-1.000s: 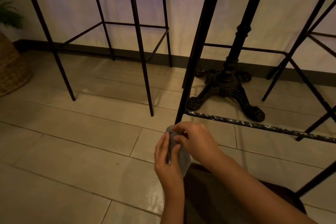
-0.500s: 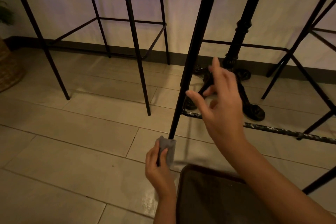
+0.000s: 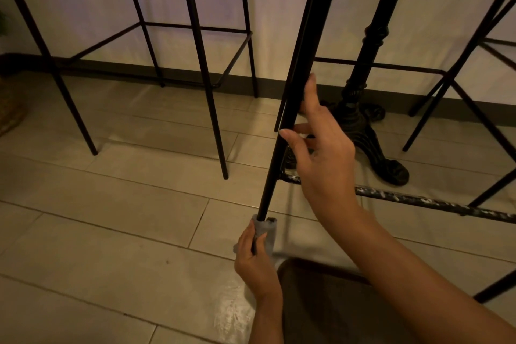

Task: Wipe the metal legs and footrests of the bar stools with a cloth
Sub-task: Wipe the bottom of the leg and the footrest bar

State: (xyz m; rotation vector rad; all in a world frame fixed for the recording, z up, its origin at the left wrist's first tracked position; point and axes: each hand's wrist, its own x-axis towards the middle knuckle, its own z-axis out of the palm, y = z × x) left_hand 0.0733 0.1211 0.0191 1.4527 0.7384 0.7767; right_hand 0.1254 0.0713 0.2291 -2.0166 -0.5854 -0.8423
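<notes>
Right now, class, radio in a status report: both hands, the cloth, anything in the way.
Left hand grips cloth wrapped round stool leg, low down. Right hand open at leg, higher up. Scuffed footrest joins above cloth.

Pale tiled floor (image 3: 111, 232), white wall (image 3: 279, 8), dim light.

Pale tiled floor (image 3: 117, 220) carries black stool legs (image 3: 215, 131), with an ornate cast-iron table base (image 3: 371, 145) right of them.

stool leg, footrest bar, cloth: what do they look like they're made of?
Stool leg: thin metal rod, smooth matte black, probably painted.
Footrest bar: metal too, black coat flaked to pale specks.
Cloth: soft grey fabric, folds round the leg; weave too small to tell.
</notes>
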